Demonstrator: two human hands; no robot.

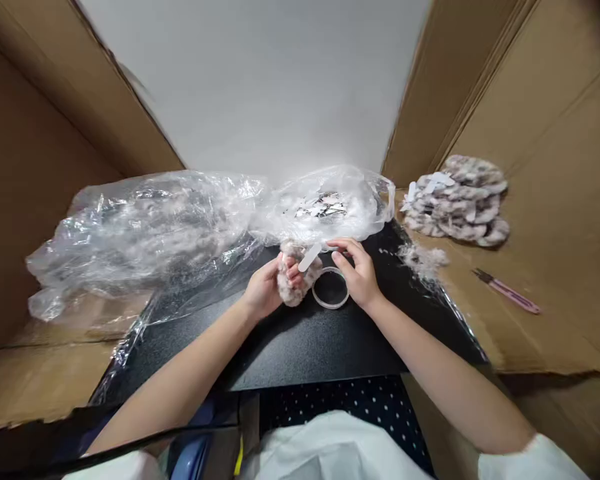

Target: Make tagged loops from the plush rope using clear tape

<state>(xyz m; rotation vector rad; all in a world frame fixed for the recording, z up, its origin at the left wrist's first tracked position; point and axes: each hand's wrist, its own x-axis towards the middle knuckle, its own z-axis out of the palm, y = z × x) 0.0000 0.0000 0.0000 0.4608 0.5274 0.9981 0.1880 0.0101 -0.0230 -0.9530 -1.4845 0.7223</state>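
Observation:
A fluffy grey-beige ring (290,293) is held in my left hand (267,288), whose fingers curl through its middle. A white tag (310,257) sticks out from the ring's upper right side. My right hand (359,272) is just right of the tag, thumb and fingers apart, with nothing visible between them. Below its fingertips a clear round ring, like a tape roll (331,306), lies on the black table (300,360). Behind the hands, an open clear plastic bag (365,207) holds small white and dark pieces.
At the left lies a large clear bag (170,227) of fluffy material. A pile of fluffy rings (460,200) with white tags, loose fluff (423,260) and a pink-handled cutter (510,293) are at the right. Cardboard walls (545,133) stand at both sides.

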